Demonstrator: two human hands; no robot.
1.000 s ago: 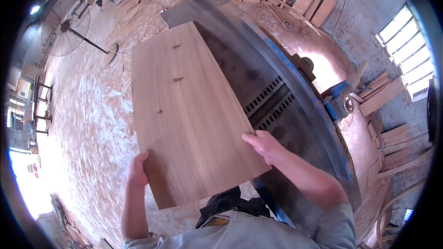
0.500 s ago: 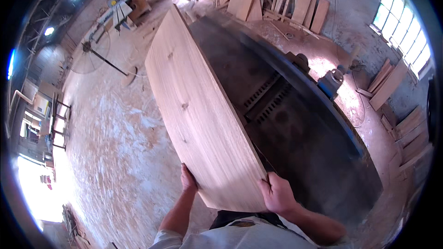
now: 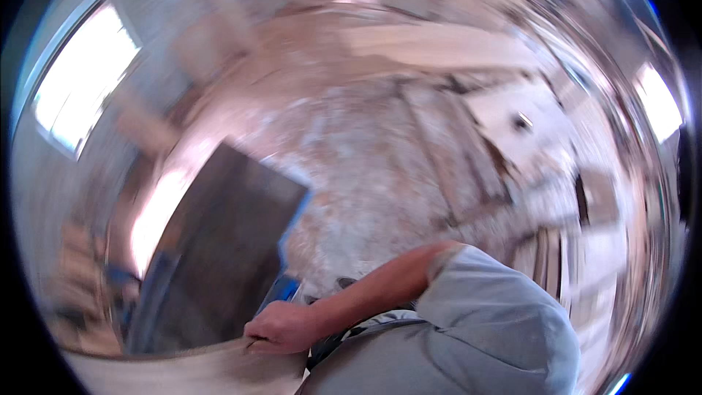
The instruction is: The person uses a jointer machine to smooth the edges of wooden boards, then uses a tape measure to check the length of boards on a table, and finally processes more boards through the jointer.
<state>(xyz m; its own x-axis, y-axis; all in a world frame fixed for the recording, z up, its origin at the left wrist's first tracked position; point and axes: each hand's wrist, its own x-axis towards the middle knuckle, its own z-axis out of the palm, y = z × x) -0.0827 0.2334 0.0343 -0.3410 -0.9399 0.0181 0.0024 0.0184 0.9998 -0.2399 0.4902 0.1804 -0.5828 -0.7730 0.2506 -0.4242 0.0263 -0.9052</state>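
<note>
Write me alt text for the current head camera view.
The person's right hand grips a wooden board at the picture's lower edge, near a dark, blue-edged machine table. The surroundings are blurred, with a bright window at upper left.

Window (image 3: 86,77) left of machine table (image 3: 227,249), board (image 3: 197,374) in front.

A: Room?
B: Blurred. Patchy pinkish-grey floor (image 3: 358,161) at centre. Grey wall (image 3: 164,11) toward 11 o'clock, bright window (image 3: 88,77) at 10.
A: Light?
B: Glare patch (image 3: 157,212) between 8 and 9, bright opening (image 3: 657,102) between 2 and 3.
A: Furniture?
B: Pale slab (image 3: 504,113) near 2; table or board, can't tell.
</note>
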